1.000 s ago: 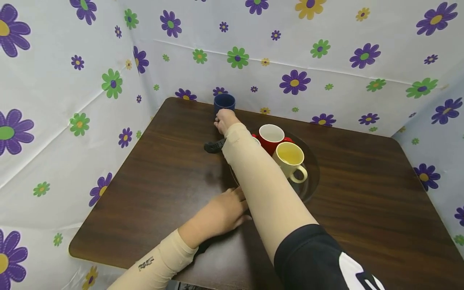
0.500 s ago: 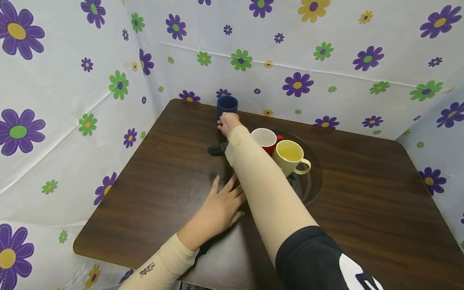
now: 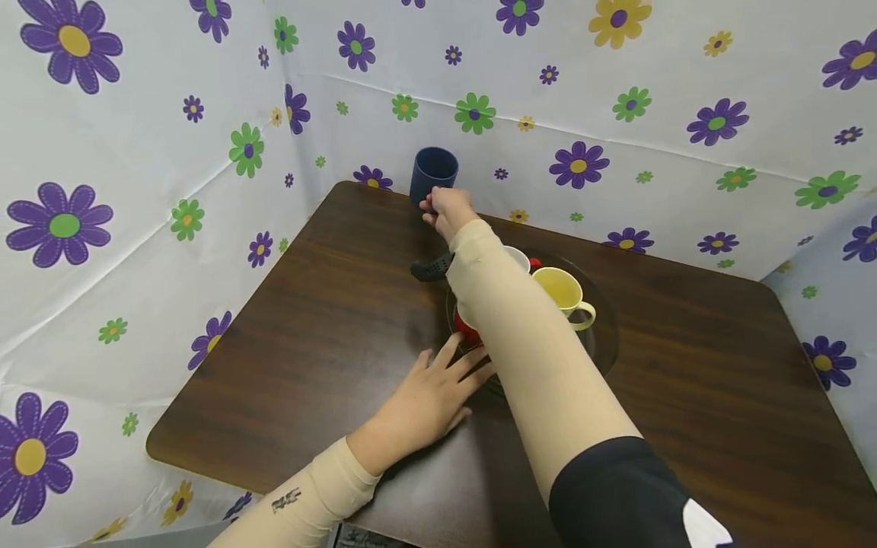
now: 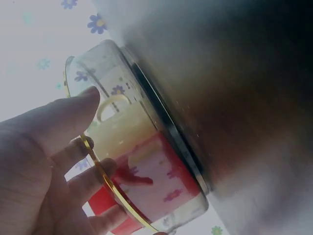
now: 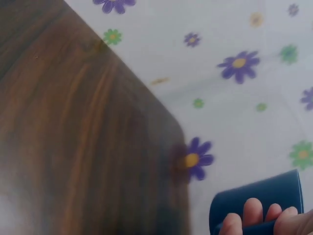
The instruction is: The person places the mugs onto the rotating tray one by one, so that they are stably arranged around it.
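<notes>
My right hand (image 3: 448, 209) grips a dark blue mug (image 3: 423, 179) by its handle at the table's far edge. The mug looks lifted and tips slightly; in the right wrist view, several fingers curl round the handle of the blue mug (image 5: 259, 193). My left hand (image 3: 428, 396), fingers spread, touches the near left side of a clear glass bowl (image 3: 608, 342). The left wrist view has its fingertips on the gold rim (image 4: 105, 178). Inside the bowl stand a yellow mug (image 3: 558, 285) and red mugs with white insides, one red mug (image 3: 468, 332) near my left fingers. My right forearm partly hides them.
A black perforated strap (image 3: 430, 269) hangs at my right wrist. The dark wooden table (image 3: 288, 327) has rounded corners. White flowered sheeting (image 3: 384, 137) closes off its back and sides.
The blue mug has risen from the tabletop with my right hand and tilts a little. My left fingers have shifted along the bowl. The head view has turned slightly.
</notes>
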A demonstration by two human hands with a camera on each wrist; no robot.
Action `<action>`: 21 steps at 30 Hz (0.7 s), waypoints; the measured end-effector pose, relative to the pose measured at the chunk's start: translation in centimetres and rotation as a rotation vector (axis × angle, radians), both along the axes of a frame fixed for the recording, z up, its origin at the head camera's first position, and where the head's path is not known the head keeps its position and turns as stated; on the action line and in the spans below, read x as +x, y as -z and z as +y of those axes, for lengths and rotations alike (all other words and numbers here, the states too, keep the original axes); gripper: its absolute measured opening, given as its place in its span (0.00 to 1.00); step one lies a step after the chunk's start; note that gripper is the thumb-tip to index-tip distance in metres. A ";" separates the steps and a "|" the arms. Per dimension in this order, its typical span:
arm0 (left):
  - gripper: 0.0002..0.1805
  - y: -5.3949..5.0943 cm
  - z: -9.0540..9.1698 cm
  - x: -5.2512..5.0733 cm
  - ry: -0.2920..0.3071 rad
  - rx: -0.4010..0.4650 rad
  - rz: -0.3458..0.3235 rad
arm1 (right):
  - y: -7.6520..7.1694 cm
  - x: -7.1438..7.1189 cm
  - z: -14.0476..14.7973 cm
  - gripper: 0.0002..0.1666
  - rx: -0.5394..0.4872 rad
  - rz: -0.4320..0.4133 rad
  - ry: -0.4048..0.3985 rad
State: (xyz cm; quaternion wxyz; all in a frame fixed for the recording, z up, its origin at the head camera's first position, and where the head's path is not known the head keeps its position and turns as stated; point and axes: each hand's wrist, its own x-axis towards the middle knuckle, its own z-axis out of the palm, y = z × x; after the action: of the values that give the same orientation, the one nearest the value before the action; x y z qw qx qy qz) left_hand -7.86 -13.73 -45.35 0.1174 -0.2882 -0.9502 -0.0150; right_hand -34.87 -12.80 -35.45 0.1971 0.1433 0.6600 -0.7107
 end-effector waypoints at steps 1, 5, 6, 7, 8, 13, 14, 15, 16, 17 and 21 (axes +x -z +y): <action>0.40 0.0 0.1 0.1 0.011 0.014 0.012 | -0.7 0.0 0.4 0.12 0.004 -0.001 -0.022; 0.41 0.2 0.6 0.3 0.030 0.040 0.026 | -2.7 0.2 1.9 0.15 0.055 0.027 -0.080; 0.41 0.2 0.6 0.4 0.033 0.048 0.016 | -3.0 0.4 2.2 0.16 0.066 0.041 -0.093; 0.41 0.1 0.6 0.4 0.037 0.039 0.002 | -3.4 0.5 2.7 0.16 0.068 0.047 -0.102; 0.42 0.1 0.6 0.4 0.042 0.030 -0.009 | -3.7 0.6 3.2 0.16 0.069 0.054 -0.111; 0.43 0.0 0.3 0.3 0.081 0.019 -0.019 | -5.3 2.2 6.7 0.16 0.045 0.077 -0.171; 0.43 0.0 0.2 0.3 0.090 0.023 -0.017 | -5.6 2.6 7.6 0.16 0.044 0.088 -0.186; 0.43 0.1 0.2 0.3 0.097 0.028 -0.016 | -5.9 3.0 8.5 0.16 0.045 0.104 -0.208; 0.44 0.1 0.2 0.3 0.101 0.031 -0.012 | -6.2 3.4 9.4 0.16 0.049 0.119 -0.222; 0.44 0.2 0.2 0.3 0.104 0.035 -0.008 | -6.6 3.9 10.4 0.16 0.060 0.141 -0.237; 0.45 0.3 0.3 0.2 0.102 0.036 0.007 | -8.0 5.9 14.5 0.17 0.114 0.226 -0.284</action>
State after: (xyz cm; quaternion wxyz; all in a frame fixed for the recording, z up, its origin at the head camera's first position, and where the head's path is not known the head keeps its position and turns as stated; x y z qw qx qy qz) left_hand -7.62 -13.47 -45.61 0.1251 -0.3340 -0.9335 -0.0370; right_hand -29.00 1.72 -27.50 0.2118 -0.0210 0.7308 -0.6486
